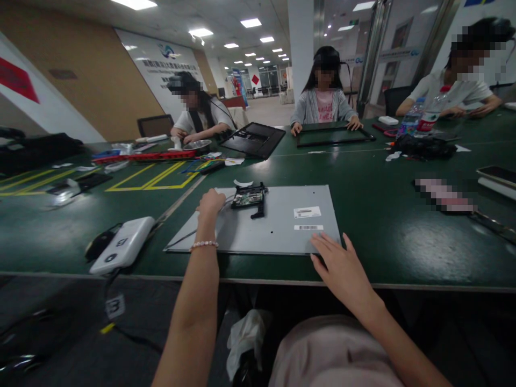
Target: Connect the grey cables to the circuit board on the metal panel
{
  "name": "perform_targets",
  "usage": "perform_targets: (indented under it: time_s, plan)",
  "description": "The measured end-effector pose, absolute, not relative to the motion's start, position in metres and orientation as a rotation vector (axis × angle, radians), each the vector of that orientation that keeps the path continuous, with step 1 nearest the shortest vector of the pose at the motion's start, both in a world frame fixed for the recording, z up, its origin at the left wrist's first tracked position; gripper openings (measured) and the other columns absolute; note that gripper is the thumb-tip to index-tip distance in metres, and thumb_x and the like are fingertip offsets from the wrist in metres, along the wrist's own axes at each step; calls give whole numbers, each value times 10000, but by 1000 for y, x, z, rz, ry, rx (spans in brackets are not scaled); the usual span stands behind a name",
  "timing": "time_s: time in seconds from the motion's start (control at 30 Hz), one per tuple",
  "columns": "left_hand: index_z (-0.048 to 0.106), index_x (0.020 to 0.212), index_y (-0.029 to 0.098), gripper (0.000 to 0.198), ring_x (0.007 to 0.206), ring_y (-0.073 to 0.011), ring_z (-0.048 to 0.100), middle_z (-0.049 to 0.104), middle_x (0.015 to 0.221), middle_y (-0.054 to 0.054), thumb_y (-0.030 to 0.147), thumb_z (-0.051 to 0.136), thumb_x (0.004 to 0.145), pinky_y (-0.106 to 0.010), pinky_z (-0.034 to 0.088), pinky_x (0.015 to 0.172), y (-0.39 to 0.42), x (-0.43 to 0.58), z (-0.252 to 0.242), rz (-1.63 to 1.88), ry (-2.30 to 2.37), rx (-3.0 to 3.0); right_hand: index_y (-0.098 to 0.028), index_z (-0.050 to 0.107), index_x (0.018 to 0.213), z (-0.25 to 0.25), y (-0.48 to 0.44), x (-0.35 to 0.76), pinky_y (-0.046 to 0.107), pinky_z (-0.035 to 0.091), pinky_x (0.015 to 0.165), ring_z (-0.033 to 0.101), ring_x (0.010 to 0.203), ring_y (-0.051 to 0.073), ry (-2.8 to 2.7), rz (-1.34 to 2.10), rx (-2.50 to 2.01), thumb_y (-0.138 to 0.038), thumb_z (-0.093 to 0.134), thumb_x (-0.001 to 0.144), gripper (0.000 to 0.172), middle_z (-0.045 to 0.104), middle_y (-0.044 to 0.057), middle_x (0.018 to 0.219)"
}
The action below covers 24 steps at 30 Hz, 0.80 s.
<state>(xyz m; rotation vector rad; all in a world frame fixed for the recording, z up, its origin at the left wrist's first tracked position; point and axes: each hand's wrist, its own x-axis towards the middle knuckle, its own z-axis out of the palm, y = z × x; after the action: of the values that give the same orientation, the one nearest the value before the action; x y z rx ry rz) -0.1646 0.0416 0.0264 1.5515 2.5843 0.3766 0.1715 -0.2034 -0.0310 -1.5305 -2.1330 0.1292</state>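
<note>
A flat grey panel (278,231) with two white labels lies on the green table near its front edge. On the panel's upper part rests a small circuit board in a black frame (249,198). My left hand (212,203) is at the panel's upper left, its fingers curled at a thin grey cable (229,198) that runs towards the board; the fingertips are partly hidden. A second stretch of cable runs along the panel's left side. My right hand (332,258) lies at the lower right corner, fingers spread, fingertips on the panel, holding nothing.
A white power bank (123,244) and a black round object lie to the left. Behind are a black laptop shell (255,140), a red strip (153,156) and tools. Three people sit across the table, one with hands on a black frame (334,143). Bottles (429,115) and phones are on the right.
</note>
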Motion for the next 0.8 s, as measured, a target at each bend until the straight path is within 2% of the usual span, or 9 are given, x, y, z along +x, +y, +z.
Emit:
perform_targets:
  time_s: [0.13, 0.3, 0.53, 0.63, 0.8]
  plan:
    - [519, 1325, 81, 524, 1217, -349, 554, 570, 1322, -249, 280, 487, 842, -435, 465, 944, 52, -170, 19, 336, 2547, 1611, -176, 568, 1314, -31, -202, 174, 585, 252, 1144, 484, 1321, 262, -2151, 142, -1510, -243, 405, 988, 371, 582, 89, 1381]
    - [525, 1331, 104, 515, 1192, -314, 582, 596, 1311, -210, 271, 491, 846, -371, 478, 931, 61, -177, 10, 414, 2534, 1666, -170, 566, 1326, -24, -199, 177, 522, 339, 1128, 474, 1331, 254, -2197, 200, -1475, -225, 415, 984, 379, 569, 66, 1399]
    - [526, 1335, 113, 508, 1215, -382, 546, 577, 1310, -236, 304, 421, 875, -504, 454, 954, 58, -190, 7, 391, 2678, 1527, -191, 573, 1325, -16, -188, 189, 517, 398, 1108, 498, 1312, 254, -2262, 291, -1393, -243, 438, 975, 378, 570, 79, 1394]
    - [522, 1341, 121, 509, 1217, -371, 547, 579, 1308, -230, 309, 415, 881, -496, 451, 964, 60, -194, 7, 383, 2687, 1511, -237, 556, 1346, -19, -183, 193, 548, 374, 1120, 427, 1370, 271, -2282, 331, -1367, -270, 456, 968, 392, 501, 64, 1461]
    - [529, 1325, 130, 512, 1209, -373, 547, 586, 1301, -219, 357, 420, 878, -495, 446, 965, 62, -197, 7, 351, 2718, 1467, -335, 436, 1441, -30, -179, 198, 634, 342, 1099, 259, 1446, 341, -2259, 378, -1445, -348, 479, 962, 481, 276, 43, 1595]
